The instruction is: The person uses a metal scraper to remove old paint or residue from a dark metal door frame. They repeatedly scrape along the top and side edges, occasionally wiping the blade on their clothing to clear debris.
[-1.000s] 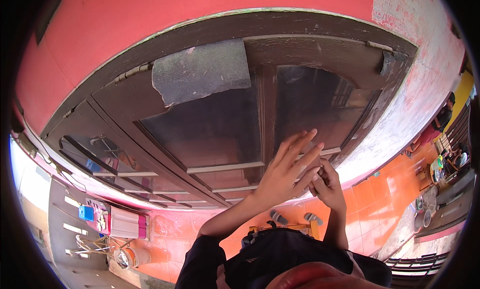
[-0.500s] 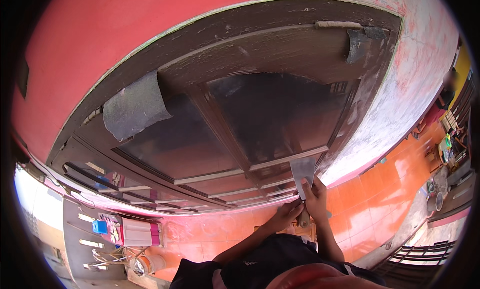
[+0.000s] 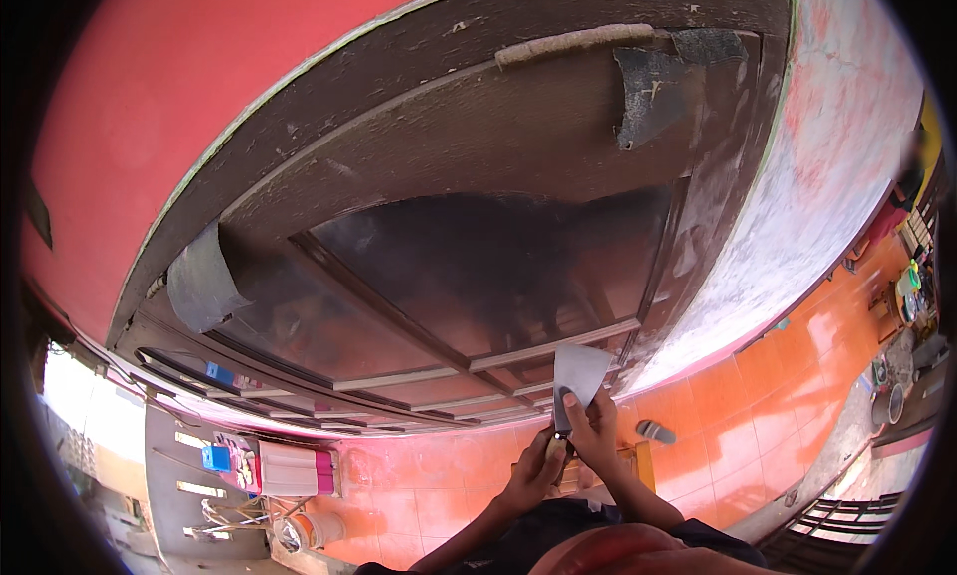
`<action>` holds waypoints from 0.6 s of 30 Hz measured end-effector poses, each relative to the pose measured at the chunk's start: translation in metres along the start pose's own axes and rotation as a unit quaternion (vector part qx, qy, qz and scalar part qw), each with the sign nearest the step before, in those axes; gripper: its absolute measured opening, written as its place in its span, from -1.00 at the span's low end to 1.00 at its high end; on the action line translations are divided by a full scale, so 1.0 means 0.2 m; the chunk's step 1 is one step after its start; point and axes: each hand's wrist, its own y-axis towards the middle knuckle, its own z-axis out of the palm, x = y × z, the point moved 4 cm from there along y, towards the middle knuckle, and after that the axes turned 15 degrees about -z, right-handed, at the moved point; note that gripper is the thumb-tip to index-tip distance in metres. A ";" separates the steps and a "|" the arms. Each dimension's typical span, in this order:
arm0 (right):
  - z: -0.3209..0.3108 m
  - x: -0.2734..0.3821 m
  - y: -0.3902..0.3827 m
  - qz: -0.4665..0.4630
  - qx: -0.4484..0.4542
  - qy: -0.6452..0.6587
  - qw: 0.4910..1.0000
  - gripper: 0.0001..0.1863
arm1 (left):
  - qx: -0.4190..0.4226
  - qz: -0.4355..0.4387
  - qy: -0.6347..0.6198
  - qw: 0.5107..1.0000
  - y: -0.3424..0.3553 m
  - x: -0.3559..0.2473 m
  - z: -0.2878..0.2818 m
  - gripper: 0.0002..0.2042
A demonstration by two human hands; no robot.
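Head view: a dark-brown glazed door spans the scene, a grey sandpaper sheet hanging at left, a torn sandpaper piece far right. The left hand, spread wide a second ago, now joins the right hand, both closed around a metal scraper, near and right of centre, leaving neither free.

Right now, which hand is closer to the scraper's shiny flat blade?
Right. The right hand is up at the blade, with its thumb over the lower part; the left hand is lower in the picture, below the blade.
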 end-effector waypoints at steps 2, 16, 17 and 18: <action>0.01 0.02 0.03 -0.021 0.019 -0.013 1.000 -0.75 | -0.016 0.038 0.015 0.999 -0.01 -0.05 0.02 -0.53; 0.32 0.49 0.26 -0.148 0.025 0.006 0.989 -0.72 | 0.127 0.081 -0.001 0.989 -0.06 -0.55 -0.06 -0.48; 0.31 0.55 0.27 -0.176 0.025 0.026 0.984 -0.72 | 0.132 0.089 0.003 0.987 -0.07 -0.57 -0.03 -0.46; 0.30 0.60 0.29 -0.160 0.026 0.005 0.987 -0.71 | 0.134 0.099 0.002 0.986 -0.08 -0.60 0.00 -0.43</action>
